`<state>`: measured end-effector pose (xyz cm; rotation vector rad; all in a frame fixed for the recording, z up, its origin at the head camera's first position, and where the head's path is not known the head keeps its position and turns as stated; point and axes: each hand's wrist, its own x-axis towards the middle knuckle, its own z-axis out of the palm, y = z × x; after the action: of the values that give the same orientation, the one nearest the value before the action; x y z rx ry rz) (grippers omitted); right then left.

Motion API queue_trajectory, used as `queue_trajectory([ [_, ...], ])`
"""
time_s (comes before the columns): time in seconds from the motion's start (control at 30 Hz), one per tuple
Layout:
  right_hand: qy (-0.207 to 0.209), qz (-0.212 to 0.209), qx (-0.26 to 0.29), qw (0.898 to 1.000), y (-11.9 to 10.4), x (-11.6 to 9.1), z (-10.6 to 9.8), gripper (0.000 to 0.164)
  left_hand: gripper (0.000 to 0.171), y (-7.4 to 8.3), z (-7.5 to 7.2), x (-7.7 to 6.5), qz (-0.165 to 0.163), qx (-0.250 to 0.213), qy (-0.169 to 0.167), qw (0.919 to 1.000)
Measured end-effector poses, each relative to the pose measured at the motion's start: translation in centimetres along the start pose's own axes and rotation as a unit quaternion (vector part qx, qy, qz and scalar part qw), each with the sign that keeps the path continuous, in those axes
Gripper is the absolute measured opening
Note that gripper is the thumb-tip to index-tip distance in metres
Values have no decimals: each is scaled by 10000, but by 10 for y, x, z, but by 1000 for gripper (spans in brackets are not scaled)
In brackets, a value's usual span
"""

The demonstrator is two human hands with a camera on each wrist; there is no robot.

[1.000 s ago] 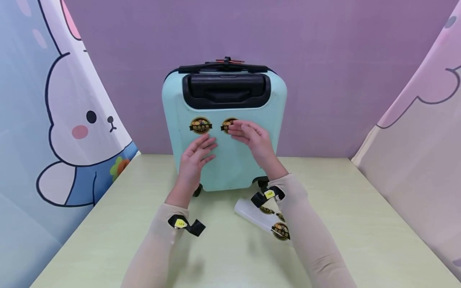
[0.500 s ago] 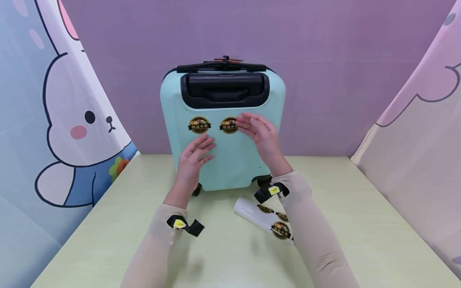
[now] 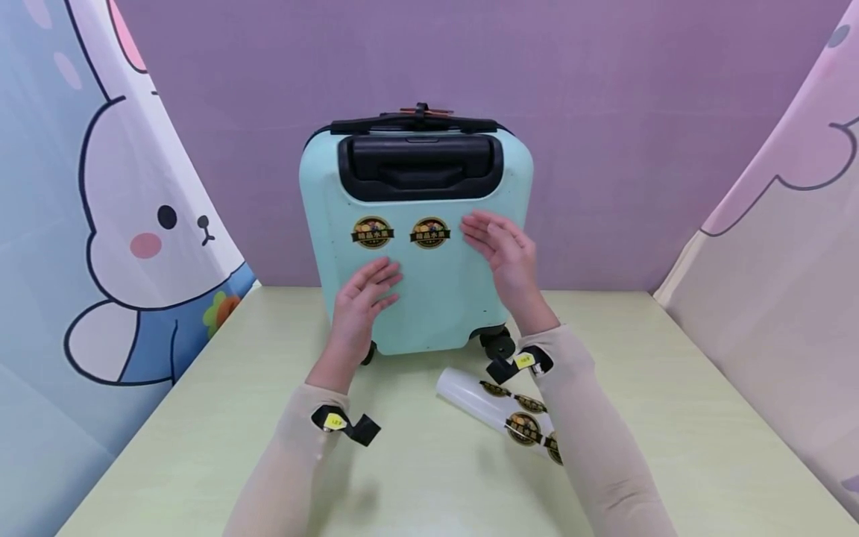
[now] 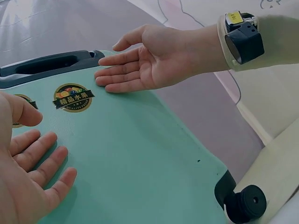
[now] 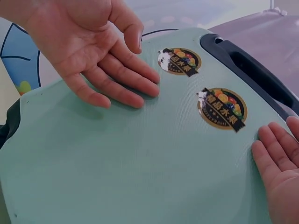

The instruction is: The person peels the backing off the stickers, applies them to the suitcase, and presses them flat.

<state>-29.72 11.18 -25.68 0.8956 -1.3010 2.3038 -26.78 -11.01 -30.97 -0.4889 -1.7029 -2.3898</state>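
Observation:
A mint-green suitcase (image 3: pixel 436 298) with a black recessed handle stands upright on the table. Two round black-and-gold stickers sit side by side on its face: the left sticker (image 3: pixel 372 233) and the right sticker (image 3: pixel 430 233). Below the left one, my left hand (image 3: pixel 359 306) has its fingers loosely extended near the shell and holds nothing. My right hand (image 3: pixel 506 257), fingers straight and together, is just right of the right sticker, its fingertips at the suitcase surface. In the left wrist view, the right hand (image 4: pixel 159 60) shows an empty palm. Whether the fingertips touch is hard to tell.
On the pale table (image 3: pixel 201 447) in front of the suitcase lies a curled sheet of stickers (image 3: pixel 483 403), partly covered by the right forearm. A purple backdrop (image 3: pixel 590 149) rises behind, with printed cloth (image 3: pixel 154 216) at both sides.
My right hand has moved right, off the right sticker, so the whole sticker now shows. The left hand has stayed nearly in place, sinking very slightly.

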Motion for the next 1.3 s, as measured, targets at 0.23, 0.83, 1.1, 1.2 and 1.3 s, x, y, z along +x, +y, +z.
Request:
queue_trajectory([
  [0.23,74,113,-249,9996,0,-11,-13,30,43,-7,-1,-4,-202,145,53,9997],
  [0.83,136,748,-1123,9908,15,-49,-50,27,43,-49,4,-17,-908,441,-189,9947],
  [1.1,106,1058,-1565,9819,24,-68,-69,33,45,-75,7,-28,-1297,481,-418,9895],
  [1.2,50,1166,-1703,9785,26,-75,-74,34,43,-86,9,-35,-1474,441,-469,9870],
  [1.3,3,1270,-1902,9735,28,-81,-80,34,41,-97,12,-43,-1651,369,-535,9841],
])
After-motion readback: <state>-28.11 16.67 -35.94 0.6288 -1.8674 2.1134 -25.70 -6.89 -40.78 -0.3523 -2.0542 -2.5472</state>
